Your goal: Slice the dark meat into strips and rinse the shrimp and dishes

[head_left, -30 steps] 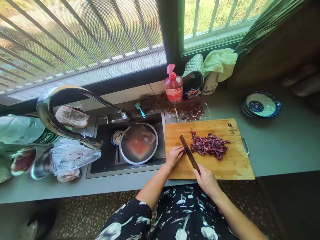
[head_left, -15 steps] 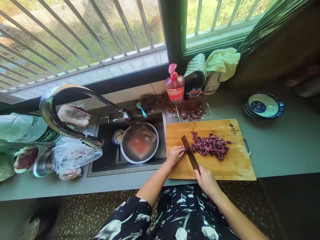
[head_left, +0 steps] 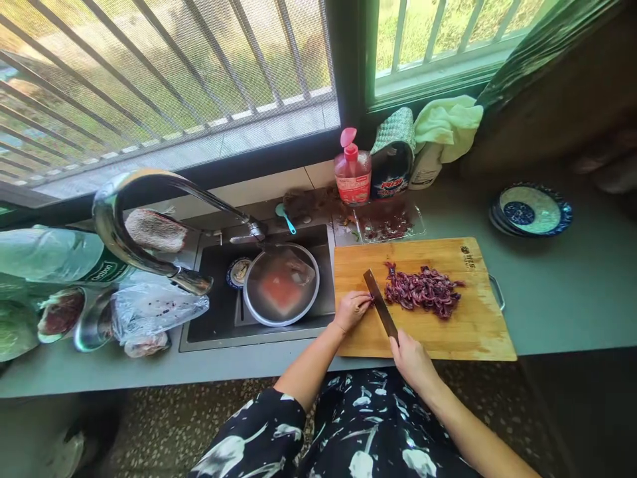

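Observation:
My right hand (head_left: pixel 412 358) grips the handle of a cleaver (head_left: pixel 381 307), whose blade stands over the wooden cutting board (head_left: pixel 478 338). Just left of the blade, my left hand (head_left: pixel 353 309) is closed, its fingertips pinching a small dark purple piece that is mostly hidden. To the right of the blade lies a loose heap of dark purple-red sliced strips (head_left: pixel 423 291); their exact kind is hard to make out.
Left of the board, a sink (head_left: pixel 209 332) holds a basin (head_left: pixel 245 292) of cloudy water with a reddish block. A faucet (head_left: pixel 107 219) arches over it. Behind stand a pink pump bottle (head_left: pixel 352 179) and a clear tray (head_left: pixel 393 226). Stacked bowls (head_left: pixel 535 211) sit right.
The whole view has shifted slightly, so things appear a little further right. Both hands and the cleaver keep nearly the same place on the board.

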Motion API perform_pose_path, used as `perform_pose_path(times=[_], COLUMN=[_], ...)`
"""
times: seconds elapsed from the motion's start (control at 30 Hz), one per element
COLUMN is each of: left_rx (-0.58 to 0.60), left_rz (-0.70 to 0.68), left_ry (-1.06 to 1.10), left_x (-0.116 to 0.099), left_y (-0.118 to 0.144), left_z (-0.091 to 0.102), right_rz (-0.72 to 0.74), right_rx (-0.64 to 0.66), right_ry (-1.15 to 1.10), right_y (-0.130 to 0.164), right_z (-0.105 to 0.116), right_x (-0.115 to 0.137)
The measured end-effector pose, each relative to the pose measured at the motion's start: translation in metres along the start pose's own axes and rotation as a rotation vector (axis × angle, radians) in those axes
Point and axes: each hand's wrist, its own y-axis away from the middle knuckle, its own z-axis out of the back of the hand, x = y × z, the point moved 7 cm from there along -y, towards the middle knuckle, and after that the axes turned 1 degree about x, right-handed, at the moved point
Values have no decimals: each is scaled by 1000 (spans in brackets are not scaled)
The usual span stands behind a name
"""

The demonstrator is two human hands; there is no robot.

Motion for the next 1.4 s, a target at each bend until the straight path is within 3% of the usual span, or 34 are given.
perform_pose_path(times=[0.17,0.37,0.5,0.73,0.9,1.1,1.23,1.4], left_rx=[7,56,22,-1,34,44,53,55], left_rz=[-7,36,86,232,356,514,609,651], left_ry=[13,2,-15,37,-10,3,75,187], left_x=[3,4,5,0,-6,6,11,6], left_y=[2,4,5,3,0,5,8,10], left_z=[-1,-1,3,11,7,1,-1,-4], right_rz=[-7,-68,-77,-87,-123,-163,-179,-171], right_rx=[15,53,78,96,134,174,159,15], right_ry=[75,94,86,128,95,46,-28,-150], right_y=[14,-9,-9,13,2,-18,-24,-11], right_z=[-7,-5,-8,-13,-5,0,-1,5], right_x=[0,8,4,-4,3,3,-6,-33])
